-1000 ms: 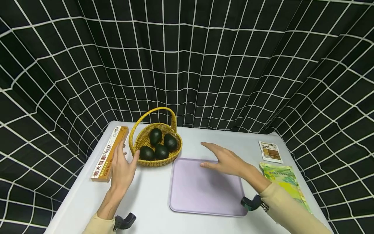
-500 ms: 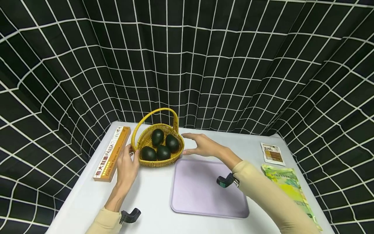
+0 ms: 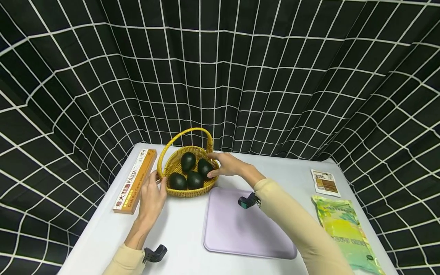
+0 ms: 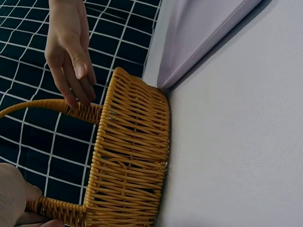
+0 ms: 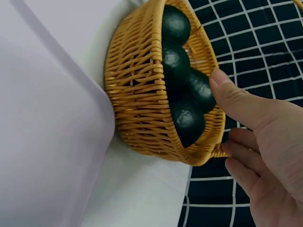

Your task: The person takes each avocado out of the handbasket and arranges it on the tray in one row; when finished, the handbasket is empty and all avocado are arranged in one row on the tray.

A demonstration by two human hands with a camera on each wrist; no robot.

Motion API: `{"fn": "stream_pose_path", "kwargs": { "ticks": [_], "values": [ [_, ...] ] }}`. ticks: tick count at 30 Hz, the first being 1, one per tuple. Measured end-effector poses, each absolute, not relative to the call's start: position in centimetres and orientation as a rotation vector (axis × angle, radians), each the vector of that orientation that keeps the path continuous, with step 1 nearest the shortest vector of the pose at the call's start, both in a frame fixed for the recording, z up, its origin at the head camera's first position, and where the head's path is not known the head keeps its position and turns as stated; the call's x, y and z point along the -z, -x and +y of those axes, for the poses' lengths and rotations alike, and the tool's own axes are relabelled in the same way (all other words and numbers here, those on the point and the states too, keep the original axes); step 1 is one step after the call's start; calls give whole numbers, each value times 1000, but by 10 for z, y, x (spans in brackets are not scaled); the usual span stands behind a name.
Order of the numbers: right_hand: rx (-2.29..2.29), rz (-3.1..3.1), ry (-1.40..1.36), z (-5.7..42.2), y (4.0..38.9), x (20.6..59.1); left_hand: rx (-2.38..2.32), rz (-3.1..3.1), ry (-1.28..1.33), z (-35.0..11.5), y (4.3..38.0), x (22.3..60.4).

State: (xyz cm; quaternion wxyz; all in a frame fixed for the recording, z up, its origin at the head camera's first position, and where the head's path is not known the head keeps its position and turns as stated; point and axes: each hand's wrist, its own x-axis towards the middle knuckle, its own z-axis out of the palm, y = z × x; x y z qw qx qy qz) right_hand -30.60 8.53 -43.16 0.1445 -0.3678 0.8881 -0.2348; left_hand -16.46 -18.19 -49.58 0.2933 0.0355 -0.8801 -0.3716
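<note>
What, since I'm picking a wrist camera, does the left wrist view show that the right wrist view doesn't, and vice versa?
Only left wrist: the person's left hand, at a round tan wicker basket.
Only right wrist: four dark green, egg-shaped fruits inside the basket.
Both: the basket, the right hand, a flat lilac tray, the white tabletop and the black, white-gridded cloth.

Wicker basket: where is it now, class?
In the head view, the wicker basket stands left of centre, between the pasta box on its left and the lilac tray at its lower right.
</note>
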Motion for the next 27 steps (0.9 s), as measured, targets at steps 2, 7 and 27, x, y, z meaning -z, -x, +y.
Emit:
{"fn": "stream_pose_path", "kwargs": {
  "ticks": [2, 7, 27],
  "values": [
    [661, 2559, 1052, 83, 309, 433, 991, -2360, -104, -182, 164, 496],
    [647, 2550, 1030, 78, 316, 435, 957, -2381, -121, -181, 163, 495],
    [512, 2488, 928, 54, 326, 452, 927, -2405, -106, -181, 164, 493]
  ]
}}
